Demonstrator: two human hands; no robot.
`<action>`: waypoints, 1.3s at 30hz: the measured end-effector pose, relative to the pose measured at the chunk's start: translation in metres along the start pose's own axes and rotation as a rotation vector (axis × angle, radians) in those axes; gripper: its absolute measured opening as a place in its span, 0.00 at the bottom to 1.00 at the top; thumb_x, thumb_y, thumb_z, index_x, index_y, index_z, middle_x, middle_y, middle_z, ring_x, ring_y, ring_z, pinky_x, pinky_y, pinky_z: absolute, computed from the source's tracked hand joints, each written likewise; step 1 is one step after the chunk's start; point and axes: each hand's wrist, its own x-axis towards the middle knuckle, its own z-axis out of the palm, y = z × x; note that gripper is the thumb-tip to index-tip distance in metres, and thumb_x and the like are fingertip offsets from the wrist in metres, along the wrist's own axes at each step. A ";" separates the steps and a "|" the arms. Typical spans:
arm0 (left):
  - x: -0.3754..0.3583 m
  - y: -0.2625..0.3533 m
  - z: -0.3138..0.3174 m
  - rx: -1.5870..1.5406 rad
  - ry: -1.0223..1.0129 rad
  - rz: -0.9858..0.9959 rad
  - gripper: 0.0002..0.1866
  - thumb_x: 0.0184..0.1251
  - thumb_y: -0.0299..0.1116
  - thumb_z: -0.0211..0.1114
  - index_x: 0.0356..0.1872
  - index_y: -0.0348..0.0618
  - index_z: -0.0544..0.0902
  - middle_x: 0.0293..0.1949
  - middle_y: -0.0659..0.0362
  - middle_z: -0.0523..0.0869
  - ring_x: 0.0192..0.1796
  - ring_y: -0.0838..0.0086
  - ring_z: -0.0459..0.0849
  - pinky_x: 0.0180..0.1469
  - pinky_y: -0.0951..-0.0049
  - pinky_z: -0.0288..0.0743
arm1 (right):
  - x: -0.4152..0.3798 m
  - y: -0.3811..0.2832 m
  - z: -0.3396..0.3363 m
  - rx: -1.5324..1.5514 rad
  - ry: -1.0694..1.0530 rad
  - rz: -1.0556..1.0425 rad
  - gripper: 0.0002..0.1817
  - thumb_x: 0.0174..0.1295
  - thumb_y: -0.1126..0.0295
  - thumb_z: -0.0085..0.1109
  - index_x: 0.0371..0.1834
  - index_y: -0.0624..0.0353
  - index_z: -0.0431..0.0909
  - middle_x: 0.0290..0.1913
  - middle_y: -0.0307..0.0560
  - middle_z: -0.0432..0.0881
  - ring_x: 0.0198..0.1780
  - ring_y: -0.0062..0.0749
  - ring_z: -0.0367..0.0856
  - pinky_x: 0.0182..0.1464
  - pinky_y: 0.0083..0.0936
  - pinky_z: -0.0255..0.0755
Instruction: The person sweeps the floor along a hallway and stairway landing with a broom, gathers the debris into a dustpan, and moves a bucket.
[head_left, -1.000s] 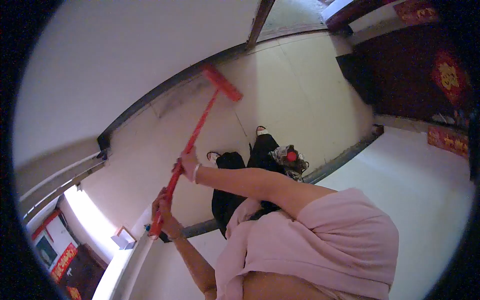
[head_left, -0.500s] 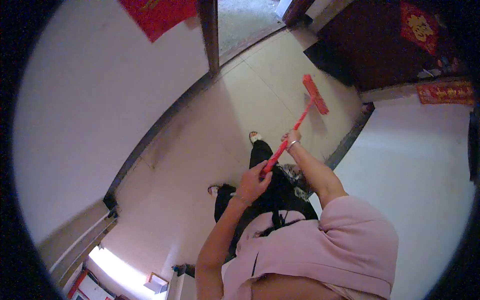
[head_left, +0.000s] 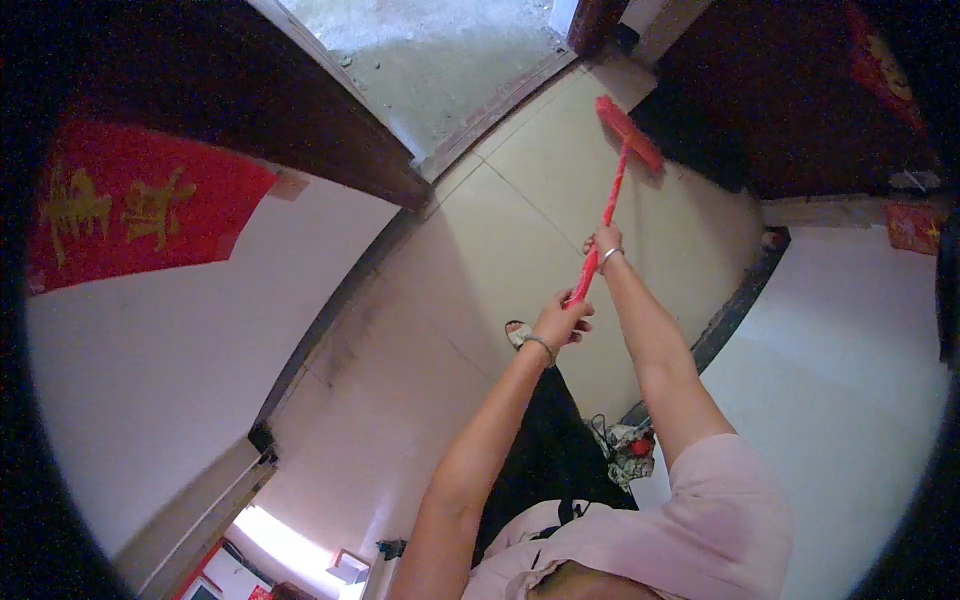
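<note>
Fingers (head_left: 583, 309) curled round slim red broom handle (head_left: 614, 192)

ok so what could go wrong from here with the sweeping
The head of the red broom is right by the dark mat, so a further push might snag or shove its edge. The patterned bundle sits close to the black trouser leg, so a careless step could catch it. The left hand grips near the handle's end, which points back toward the body and might jab if the head stops suddenly.
</note>
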 end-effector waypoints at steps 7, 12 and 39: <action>-0.137 -0.065 -0.078 -0.259 0.191 -0.142 0.12 0.58 0.37 0.53 0.39 0.42 0.68 0.16 0.68 0.65 0.12 0.86 0.59 0.10 0.87 0.51 | -0.111 0.124 0.038 -0.176 -0.139 0.295 0.22 0.58 0.47 0.23 0.44 0.54 0.51 0.17 0.52 0.65 0.12 0.40 0.66 0.13 0.37 0.63; -0.368 -0.153 -0.084 -0.356 0.602 -0.198 0.24 0.56 0.32 0.55 0.55 0.46 0.61 0.22 0.62 0.70 0.14 0.85 0.61 0.12 0.87 0.54 | -0.331 0.238 0.021 -0.218 -0.498 0.949 0.15 0.57 0.64 0.35 0.44 0.53 0.47 0.26 0.54 0.65 0.23 0.47 0.71 0.23 0.50 0.70; -0.605 -0.459 -0.212 -0.667 1.222 1.035 0.06 0.56 0.28 0.54 0.32 0.36 0.74 0.34 0.56 0.77 0.40 0.75 0.74 0.46 0.77 0.67 | -0.504 0.611 -0.044 -0.713 -0.935 0.580 0.05 0.51 0.72 0.42 0.26 0.62 0.67 0.25 0.47 0.71 0.26 0.36 0.69 0.28 0.36 0.67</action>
